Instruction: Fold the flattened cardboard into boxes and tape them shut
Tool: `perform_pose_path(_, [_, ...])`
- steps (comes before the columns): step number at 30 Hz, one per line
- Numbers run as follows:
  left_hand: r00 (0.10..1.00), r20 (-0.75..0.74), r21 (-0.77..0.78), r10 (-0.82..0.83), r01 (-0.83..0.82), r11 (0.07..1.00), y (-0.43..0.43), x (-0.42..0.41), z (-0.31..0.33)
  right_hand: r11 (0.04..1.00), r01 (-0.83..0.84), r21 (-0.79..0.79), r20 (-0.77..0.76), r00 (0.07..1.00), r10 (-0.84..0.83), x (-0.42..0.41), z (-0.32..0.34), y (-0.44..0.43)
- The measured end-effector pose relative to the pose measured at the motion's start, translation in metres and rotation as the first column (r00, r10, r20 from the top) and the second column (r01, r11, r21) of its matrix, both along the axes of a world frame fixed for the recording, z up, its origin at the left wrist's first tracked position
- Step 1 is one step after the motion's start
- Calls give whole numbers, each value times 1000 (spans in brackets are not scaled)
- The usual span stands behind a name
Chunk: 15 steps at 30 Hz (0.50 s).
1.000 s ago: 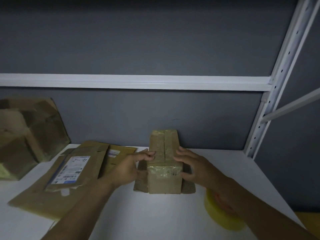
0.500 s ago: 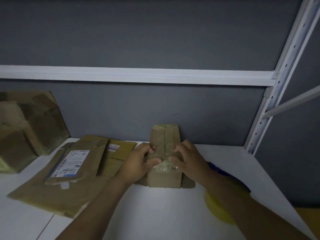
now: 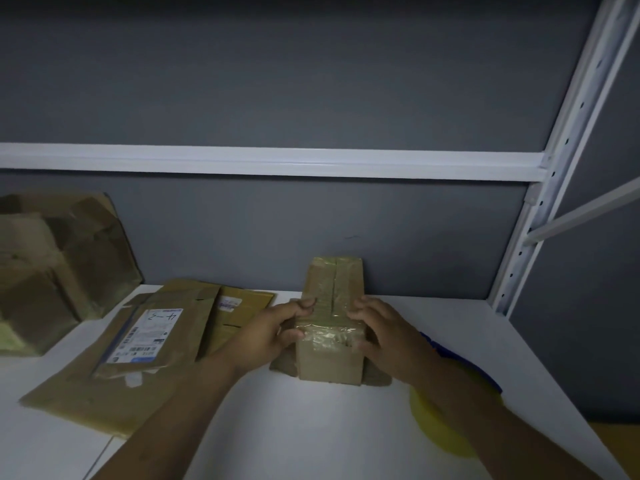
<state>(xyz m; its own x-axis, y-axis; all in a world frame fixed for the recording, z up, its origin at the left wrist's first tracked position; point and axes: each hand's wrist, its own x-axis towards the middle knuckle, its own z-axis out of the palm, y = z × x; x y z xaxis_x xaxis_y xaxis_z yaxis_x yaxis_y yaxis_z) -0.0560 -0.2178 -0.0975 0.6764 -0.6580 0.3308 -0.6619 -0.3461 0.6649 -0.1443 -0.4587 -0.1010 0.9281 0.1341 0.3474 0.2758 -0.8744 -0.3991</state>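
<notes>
Fingers [image 3: 360,306] grip box [image 3: 329,362]; flat cardboard [image 3: 104,393] left, tape roll [image 3: 440,431] right.

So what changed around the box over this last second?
Both hands moved from the sides of the box up onto its taped near edge, thumbs nearly meeting, then parted a little. Now the left hand and right hand grip its near top corners. The box, the flattened cardboard and the yellow tape roll stayed put.
</notes>
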Motion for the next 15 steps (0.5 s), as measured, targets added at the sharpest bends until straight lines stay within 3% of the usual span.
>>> perform_pose_path(4, [993, 84, -24, 82, -80, 996, -1, -4, -3, 976, 179, -123, 86, 982, -169, 12, 4, 32])
perform_pose_path(6, [984, 144, 3, 106, -108, 994, -1, -5, -3, 981, 142, -131, 91, 987, -131, 15, 2, 33])
perform_pose_path(8, [972, 212, 28, 99, -107, 994, -2, -9, -3, 995, 69, -72, -8, 998, -70, 15, 4, 20])
perform_pose_path(10, [966, 251, 22, 65, -72, 997, -10, -22, -2, 998, 11, -66, -56, 998, -14, 13, 7, -4])
perform_pose_path(12, [957, 287, 13, -38, 36, 999, -23, -43, 7, 996, -18, -91, 61, 998, 24, 8, 12, -26])
perform_pose_path(15, [871, 436, 186, -225, 157, 970, -42, -65, 27, 988, -11, -156, 141, 990, 33, 6, 9, -50])
